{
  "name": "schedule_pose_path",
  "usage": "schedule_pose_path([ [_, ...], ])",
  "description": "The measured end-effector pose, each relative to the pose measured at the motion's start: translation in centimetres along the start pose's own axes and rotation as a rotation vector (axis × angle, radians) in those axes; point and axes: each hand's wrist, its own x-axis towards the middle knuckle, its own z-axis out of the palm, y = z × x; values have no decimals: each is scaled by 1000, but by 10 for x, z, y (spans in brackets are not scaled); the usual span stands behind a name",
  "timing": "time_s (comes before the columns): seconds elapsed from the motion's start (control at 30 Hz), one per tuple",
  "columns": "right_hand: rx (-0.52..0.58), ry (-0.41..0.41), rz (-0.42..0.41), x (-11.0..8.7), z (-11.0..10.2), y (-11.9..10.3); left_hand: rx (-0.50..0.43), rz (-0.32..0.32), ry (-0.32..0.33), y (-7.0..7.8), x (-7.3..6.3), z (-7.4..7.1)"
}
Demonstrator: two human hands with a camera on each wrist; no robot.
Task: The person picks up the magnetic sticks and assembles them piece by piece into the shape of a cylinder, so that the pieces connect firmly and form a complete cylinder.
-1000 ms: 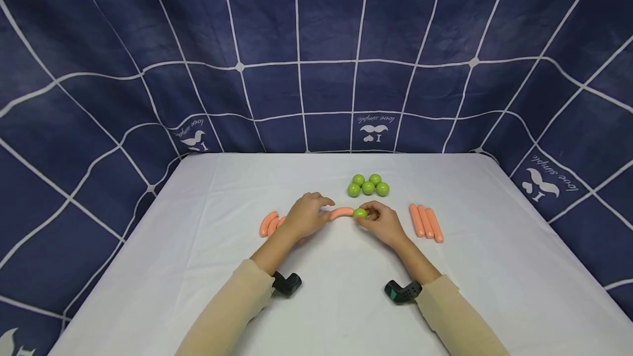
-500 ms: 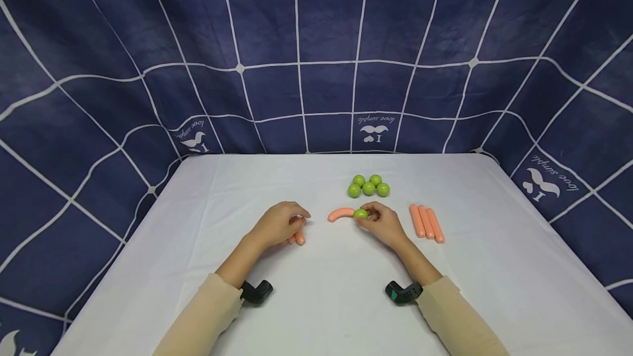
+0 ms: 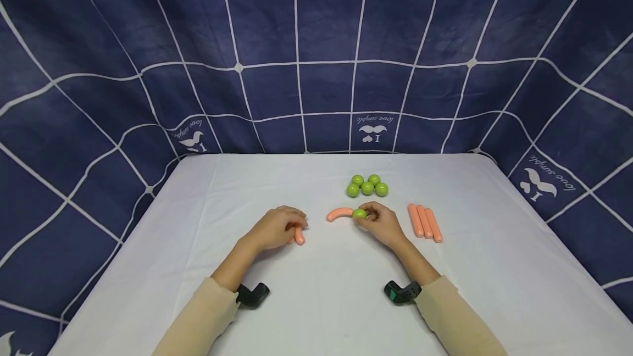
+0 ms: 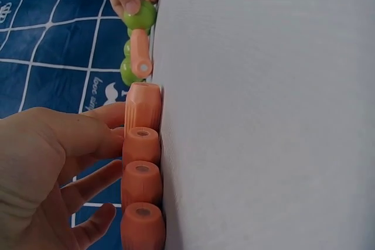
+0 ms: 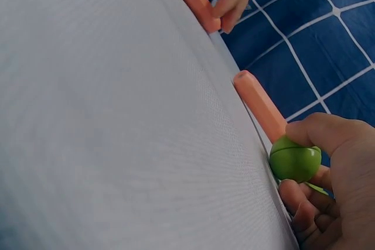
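Soft light is falling from above
Green balls (image 3: pixel 367 188) are glinting faintly; the 2 wrist views are looking dimmer and greyer.

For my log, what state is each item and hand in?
Right hand: pinching the held green ball
Held green ball: touching the curved orange piece
Curved orange piece: end against ball; joining unclear
Left hand: at the left orange pieces; grip unclear
Left orange pieces: four, side by side
Rear green balls: five, clustered, unheld
Right orange pieces: three, straight, side by side

Glossy smooth plastic is suggested by the green balls (image 3: pixel 367 188), satiny plastic by the orange sticks (image 3: pixel 425 222); the surface (image 3: pixel 237 180) is covered in matt, finely woven cloth (image 3: pixel 316 301).
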Motion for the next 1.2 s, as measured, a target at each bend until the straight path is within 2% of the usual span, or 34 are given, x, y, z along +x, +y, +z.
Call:
schedule_pose_path([
  [0.53,4,16,-16,-1,3,3,26,85,-23,4,10,8],
  [0.63,6,19,-21,-1,2,4,33,77,-33,5,14,10],
  [0.8,13,8,-15,0,1,4,27,16,-34,9,18,13],
  [0.9,11,8,-17,0,1,4,17,-4,-19,14,21,13],
  [1.2,7,16,3,0,1,5,-20,46,59,28,29,25],
])
